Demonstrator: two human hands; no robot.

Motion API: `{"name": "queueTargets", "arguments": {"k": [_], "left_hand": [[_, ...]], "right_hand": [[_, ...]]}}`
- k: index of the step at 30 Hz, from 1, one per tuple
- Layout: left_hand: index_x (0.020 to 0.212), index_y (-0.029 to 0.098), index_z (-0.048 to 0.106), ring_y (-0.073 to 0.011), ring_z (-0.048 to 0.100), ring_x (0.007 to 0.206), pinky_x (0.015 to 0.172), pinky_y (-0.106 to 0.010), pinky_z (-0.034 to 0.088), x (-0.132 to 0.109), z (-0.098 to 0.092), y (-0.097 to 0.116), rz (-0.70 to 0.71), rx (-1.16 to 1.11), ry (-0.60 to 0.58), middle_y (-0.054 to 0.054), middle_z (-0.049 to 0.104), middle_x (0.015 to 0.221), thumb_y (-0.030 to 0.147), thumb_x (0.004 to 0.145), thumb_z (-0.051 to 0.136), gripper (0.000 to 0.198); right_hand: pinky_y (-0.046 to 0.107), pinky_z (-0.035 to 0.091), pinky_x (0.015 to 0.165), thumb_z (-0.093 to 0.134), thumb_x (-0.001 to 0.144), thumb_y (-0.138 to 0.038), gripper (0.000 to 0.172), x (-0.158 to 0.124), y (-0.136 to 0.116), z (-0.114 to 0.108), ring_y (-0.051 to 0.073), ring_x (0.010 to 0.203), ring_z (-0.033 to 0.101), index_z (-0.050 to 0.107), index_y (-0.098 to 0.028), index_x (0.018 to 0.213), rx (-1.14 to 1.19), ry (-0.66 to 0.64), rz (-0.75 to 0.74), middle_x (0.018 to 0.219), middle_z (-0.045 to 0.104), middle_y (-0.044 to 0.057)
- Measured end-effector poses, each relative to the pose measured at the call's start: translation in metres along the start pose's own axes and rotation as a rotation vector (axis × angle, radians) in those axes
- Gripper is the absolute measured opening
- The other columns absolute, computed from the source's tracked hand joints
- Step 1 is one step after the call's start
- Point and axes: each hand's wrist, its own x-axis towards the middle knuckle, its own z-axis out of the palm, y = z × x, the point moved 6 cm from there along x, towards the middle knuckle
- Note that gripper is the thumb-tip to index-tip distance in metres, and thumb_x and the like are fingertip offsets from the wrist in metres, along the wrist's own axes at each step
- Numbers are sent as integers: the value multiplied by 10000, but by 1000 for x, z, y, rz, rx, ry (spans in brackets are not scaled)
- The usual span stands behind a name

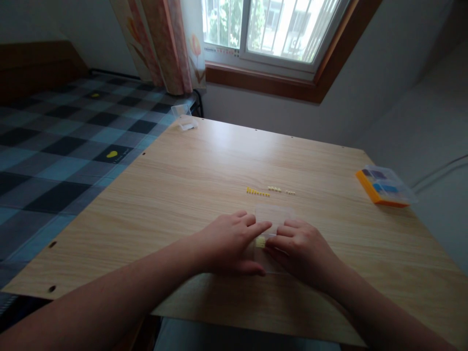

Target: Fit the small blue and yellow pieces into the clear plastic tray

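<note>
A clear plastic box (274, 213) lies at the table's near middle with its lid laid back. Inside it, toward the left, is a small cluster of pale yellow pieces (260, 242). My left hand (236, 241) rests over the box's left side, index finger and thumb stretched apart, holding nothing visible. At the box's right, the bent, closed fingers of my right hand (302, 246) meet the cluster; what is between their tips is hidden. Beyond the box run a row of small yellow pieces (258, 193) and two short rows of cream pieces (274, 189).
The wooden table (164, 195) has a second open clear box (185, 119) at its far left corner. Near the right edge sits an orange case with a clear lid (383, 187). A bed with a checked cover (73, 141) adjoins the left side.
</note>
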Motion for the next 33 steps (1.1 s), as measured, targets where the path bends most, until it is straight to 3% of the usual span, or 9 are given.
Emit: {"name": "queueTargets", "arguments": {"k": [10,26,33], "left_hand": [[1487,211,479,-341,639,1111,901,-427,514,0,1,0,9,-2,10,-116,676,1206,662,803,754,864],[1497,208,474,-347,636,1121,915,-436,516,0,1,0,9,-7,11,-118,678,1192,670,803,751,878],[1509,199,462,-354,625,1144,930,-446,514,0,0,0,0,7,-9,-130,670,1231,668,802,755,897]], "right_hand": [[341,265,633,609,916,-188,250,-1,-6,1,167,668,465,602,-195,666,-48,11,52,702,654,20],[337,295,643,629,941,-224,264,-3,-6,1,173,667,512,646,-207,678,-56,-15,92,679,651,14],[313,314,645,580,962,-200,220,-4,-2,-8,157,672,521,703,-210,781,104,-31,103,697,658,10]]}}
